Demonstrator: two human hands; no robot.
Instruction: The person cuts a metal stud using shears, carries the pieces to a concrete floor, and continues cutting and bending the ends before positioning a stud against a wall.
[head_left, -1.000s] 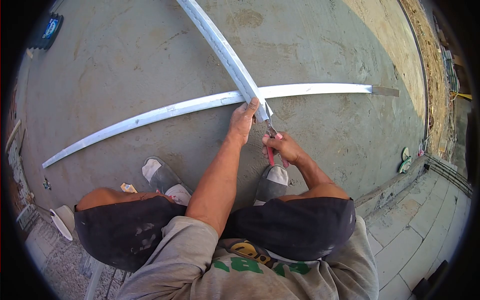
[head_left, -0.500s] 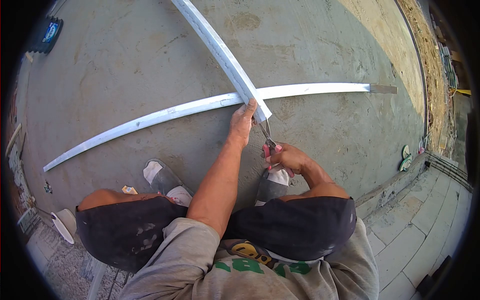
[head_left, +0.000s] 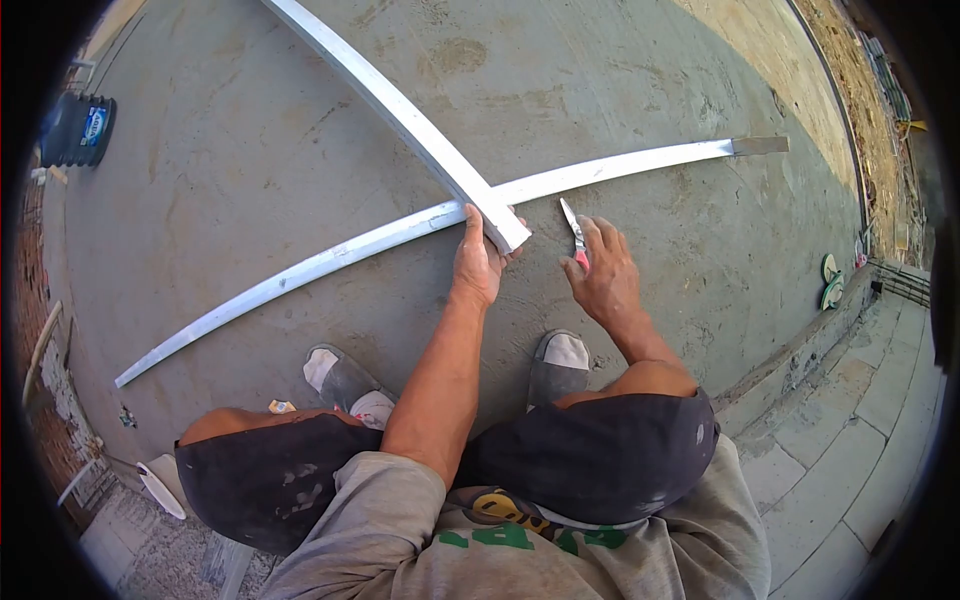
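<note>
Head view: the left hand (head_left: 478, 268) is clamped around the near end of the upper white strip (head_left: 400, 112), while the right hand (head_left: 608, 275) partly hides the handle of the scissors (head_left: 572, 222), so its grip cannot be told. A slackened left hold could let that strip slip across the lower strip (head_left: 330, 254) on the floor (head_left: 690, 270); its long axis runs diagonally, far and leftward.
</note>
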